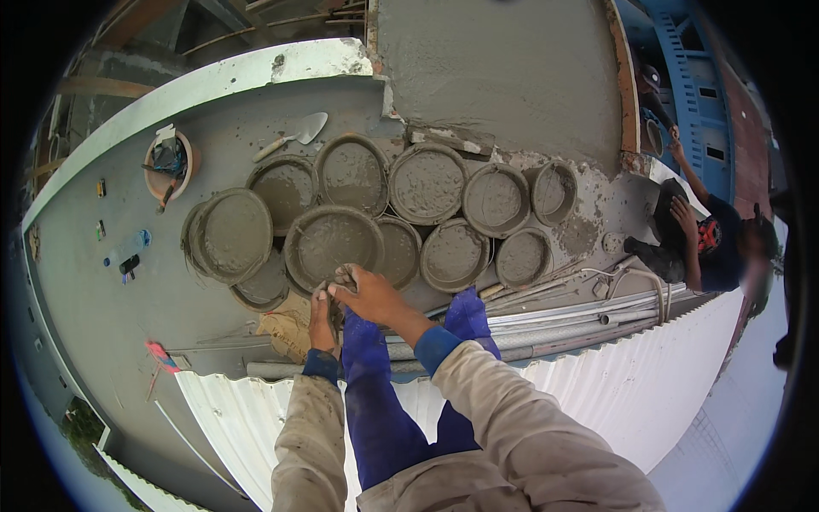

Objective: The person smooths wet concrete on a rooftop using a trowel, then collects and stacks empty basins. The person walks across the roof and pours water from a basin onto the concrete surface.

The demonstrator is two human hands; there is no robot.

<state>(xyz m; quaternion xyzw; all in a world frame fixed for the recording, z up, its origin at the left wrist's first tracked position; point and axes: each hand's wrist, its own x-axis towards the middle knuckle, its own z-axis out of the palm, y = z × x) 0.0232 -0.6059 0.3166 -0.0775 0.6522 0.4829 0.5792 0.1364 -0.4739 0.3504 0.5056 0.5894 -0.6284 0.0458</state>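
Both my hands meet at the near edge of a round bucket (pixel 333 245) filled with wet grey mortar. My right hand (pixel 373 296) is closed, its fingers curled and pinched together. Close beside it, my left hand (pixel 322 322) is closed too, fingers pressed together and pointing up. Whatever lies between the fingers is too small to make out. Around them stand several more mortar-filled buckets; one at the left (pixel 230 235) sits in a tilted stack. A torn brown paper bag (pixel 287 327) lies just left of my left hand.
A pointed trowel (pixel 294 136) and an orange tub (pixel 173 162) with tools lie at the far left. Wet mortar fills a framed slab (pixel 499 72) ahead. Metal pipes (pixel 554 328) and white corrugated sheeting (pixel 631 375) run near my legs. Another person (pixel 721 239) sits at the right.
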